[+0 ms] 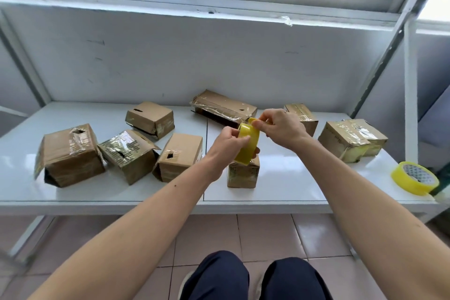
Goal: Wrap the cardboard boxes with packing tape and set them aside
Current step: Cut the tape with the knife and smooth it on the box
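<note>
Left hand (230, 140) grips the yellow tape roll (246, 143) around its rim, roll held on edge above the bench (287, 185). Right hand (280, 128) pinches at the roll's top edge, apparently picking at the tape end; end itself too small to confirm.

Small cardboard box (243, 173) stands directly below the roll, near the bench's front edge, right of the centre seam, about equally near both hands. Judgement: tape must pull downward onto this box.

Spare roll (415, 178) lies at the front right corner.

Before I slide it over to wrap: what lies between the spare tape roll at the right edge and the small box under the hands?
Only bare white shelf lies between the spare tape roll and the small box, per the head view.
</note>
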Tool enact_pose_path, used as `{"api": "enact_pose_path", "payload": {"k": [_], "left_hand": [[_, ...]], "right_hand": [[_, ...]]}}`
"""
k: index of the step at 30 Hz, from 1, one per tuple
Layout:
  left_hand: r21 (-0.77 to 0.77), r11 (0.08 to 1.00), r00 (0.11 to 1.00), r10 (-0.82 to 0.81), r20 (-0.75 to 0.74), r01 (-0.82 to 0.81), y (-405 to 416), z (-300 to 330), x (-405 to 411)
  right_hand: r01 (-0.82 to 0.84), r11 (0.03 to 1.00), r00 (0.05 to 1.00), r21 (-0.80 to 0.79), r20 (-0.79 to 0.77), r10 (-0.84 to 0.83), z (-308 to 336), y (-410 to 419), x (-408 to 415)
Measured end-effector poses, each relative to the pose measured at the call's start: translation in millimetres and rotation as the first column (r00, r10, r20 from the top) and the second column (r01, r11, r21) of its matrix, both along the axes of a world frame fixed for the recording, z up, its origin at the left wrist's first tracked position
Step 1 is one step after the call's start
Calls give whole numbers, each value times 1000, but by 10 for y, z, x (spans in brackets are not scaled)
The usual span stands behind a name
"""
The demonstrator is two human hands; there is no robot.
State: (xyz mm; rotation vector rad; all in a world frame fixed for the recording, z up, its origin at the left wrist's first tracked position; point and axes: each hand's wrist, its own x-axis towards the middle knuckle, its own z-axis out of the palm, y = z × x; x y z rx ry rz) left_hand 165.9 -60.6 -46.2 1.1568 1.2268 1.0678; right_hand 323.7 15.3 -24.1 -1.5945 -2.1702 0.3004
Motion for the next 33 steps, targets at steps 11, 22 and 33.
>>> {"api": "enact_pose_path", "payload": {"k": [11, 22, 33], "left_hand": [[-264, 963, 993, -27, 118, 58, -146, -227, 16], [-351, 930, 959, -8, 282, 111, -15, -501, 89], [-320, 946, 966, 125, 227, -47, 64, -733, 330]], "right_hand": [[83, 997, 985, 0, 149, -82, -194, 153, -147], [68, 979, 992, -192, -95, -88, -501, 827, -180], [172, 982, 981, -81, 109, -163, -840, 1043, -254]]}}
